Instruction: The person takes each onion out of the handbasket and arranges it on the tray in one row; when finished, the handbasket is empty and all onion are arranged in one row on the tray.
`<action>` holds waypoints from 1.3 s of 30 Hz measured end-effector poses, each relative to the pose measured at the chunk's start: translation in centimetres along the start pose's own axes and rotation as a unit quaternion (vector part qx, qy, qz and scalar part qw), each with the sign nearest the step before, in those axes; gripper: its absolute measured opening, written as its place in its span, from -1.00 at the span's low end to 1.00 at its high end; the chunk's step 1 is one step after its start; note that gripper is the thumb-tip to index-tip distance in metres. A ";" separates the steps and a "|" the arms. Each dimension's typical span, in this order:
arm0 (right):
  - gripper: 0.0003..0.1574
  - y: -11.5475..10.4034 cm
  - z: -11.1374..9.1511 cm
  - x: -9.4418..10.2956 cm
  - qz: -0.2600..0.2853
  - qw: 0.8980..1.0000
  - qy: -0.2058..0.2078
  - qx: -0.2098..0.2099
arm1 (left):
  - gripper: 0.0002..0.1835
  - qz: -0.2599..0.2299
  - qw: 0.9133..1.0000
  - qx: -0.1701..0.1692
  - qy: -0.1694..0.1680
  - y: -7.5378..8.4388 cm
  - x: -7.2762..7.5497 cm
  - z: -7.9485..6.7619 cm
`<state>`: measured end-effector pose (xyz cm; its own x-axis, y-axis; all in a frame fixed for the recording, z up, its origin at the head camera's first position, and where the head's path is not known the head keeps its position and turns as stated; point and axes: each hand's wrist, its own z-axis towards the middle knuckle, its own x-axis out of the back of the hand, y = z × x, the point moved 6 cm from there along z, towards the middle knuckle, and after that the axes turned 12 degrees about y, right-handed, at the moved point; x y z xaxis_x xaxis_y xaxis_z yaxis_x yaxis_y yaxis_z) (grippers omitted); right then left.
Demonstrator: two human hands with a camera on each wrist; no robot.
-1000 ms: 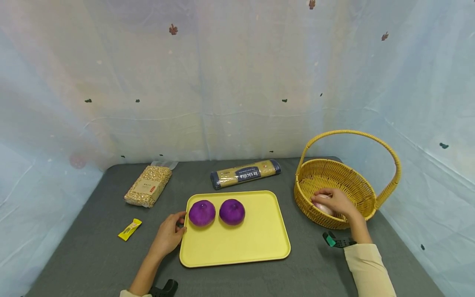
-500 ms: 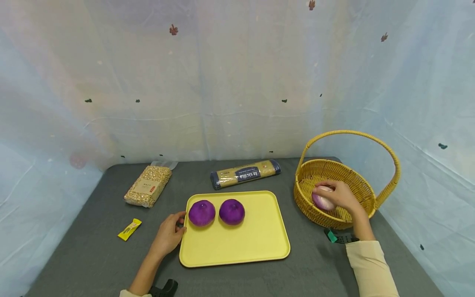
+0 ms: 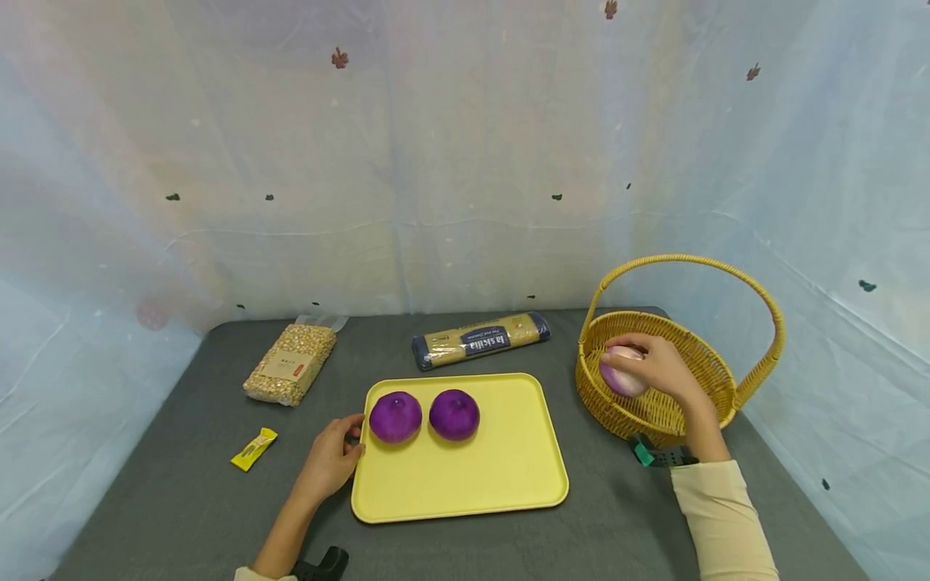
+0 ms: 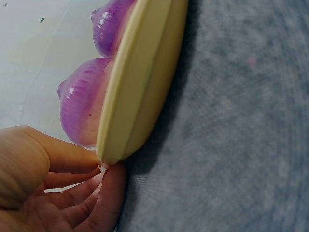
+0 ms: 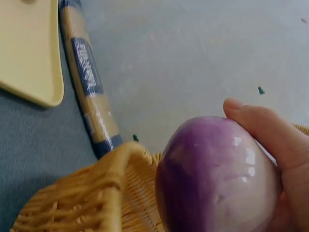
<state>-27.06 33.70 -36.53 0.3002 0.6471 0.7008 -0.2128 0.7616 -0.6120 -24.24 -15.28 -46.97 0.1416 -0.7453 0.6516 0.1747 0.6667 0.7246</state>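
Observation:
My right hand (image 3: 659, 367) grips a purple-and-white onion (image 3: 623, 373) above the near left part of the yellow wicker basket (image 3: 657, 327). In the right wrist view that onion (image 5: 212, 179) fills much of the frame, the fingers curled round its far side. At the left edge of the yellow tray (image 3: 501, 476) my left hand (image 3: 330, 460) pinches the rim between thumb and fingers, as the left wrist view shows at the tray's edge (image 4: 140, 96). Side by side on the tray's back left sit two purple onions, one on the left (image 3: 395, 417) and one on the right (image 3: 454, 415).
Behind the tray lies a pasta pack (image 3: 481, 340). A bag of pale yellow grains (image 3: 291, 365) rests at the back left, with a small yellow packet (image 3: 254, 449) in front of it. The basket's tall handle (image 3: 683, 258) arches over its opening. A pale curtain (image 3: 465, 161) hangs behind the grey table.
My right hand has lifted the onion up from inside the basket, shifting slightly left and away from me. The left hand and the tray stay where they were.

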 end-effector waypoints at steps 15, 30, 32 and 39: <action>-0.50 -4.1 1.4 -0.8 0.014 0.999 -0.007 0.040 | -0.55 0.001 1.000 -0.003 -0.001 0.3 0.2 0.0; -0.59 -7.7 2.5 -2.2 0.067 0.995 -0.030 0.060 | -0.54 -0.004 1.000 0.007 -0.004 0.2 0.1 -0.2; -0.59 -8.0 2.6 -2.5 0.068 0.995 -0.035 0.060 | -0.54 -0.002 1.000 0.006 -0.003 0.2 0.1 -0.2; -0.60 -10.8 2.4 -3.0 0.073 0.993 -0.051 0.076 | -0.54 0.000 1.000 0.006 -0.004 0.3 0.1 -0.1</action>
<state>-27.87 23.62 -31.18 0.1619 0.7449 0.6473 -0.3877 0.6512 -0.6524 -24.10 -15.18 -46.70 0.1328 -0.7456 0.6531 0.1623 0.6664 0.7278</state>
